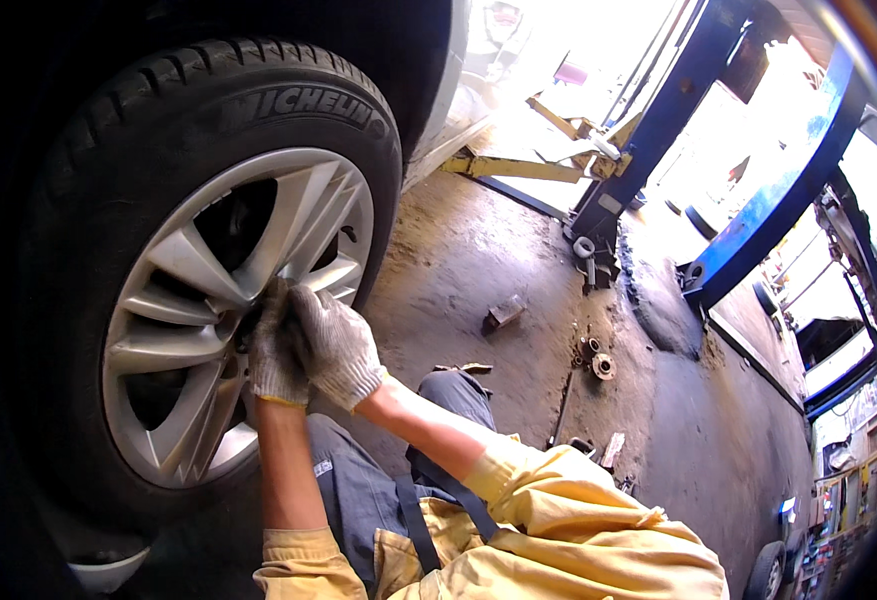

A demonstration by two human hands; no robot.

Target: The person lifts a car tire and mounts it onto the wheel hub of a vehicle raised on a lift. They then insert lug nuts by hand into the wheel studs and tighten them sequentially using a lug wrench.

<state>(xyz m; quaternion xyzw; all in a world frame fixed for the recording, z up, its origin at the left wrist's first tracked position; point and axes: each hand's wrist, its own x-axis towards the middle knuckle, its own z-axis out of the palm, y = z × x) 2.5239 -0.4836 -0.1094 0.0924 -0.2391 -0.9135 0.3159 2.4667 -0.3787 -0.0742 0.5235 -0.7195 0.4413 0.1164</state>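
Observation:
A silver alloy wheel [173, 345] with paired spokes and a black tyre [88, 235] stands upright at my left, under the car's dark wheel arch. Both my hands wear pale knitted gloves and meet at the wheel's centre. My left hand [276, 352] is closed by the hub, its fingertips hidden against the dark middle of the wheel. Pressed close beside it, my right hand [336, 342] has its fingers curled together. Whatever the fingers hold is covered by the gloves and cannot be made out.
A blue lift post [648, 130] with a yellow lift arm [518, 165] rises ahead. On the stained floor lie a small block [504, 312], a round flanged metal part [603, 366] and a thin rod [561, 408]. Another tyre [764, 572] and crowded shelves [853, 500] are at the far right.

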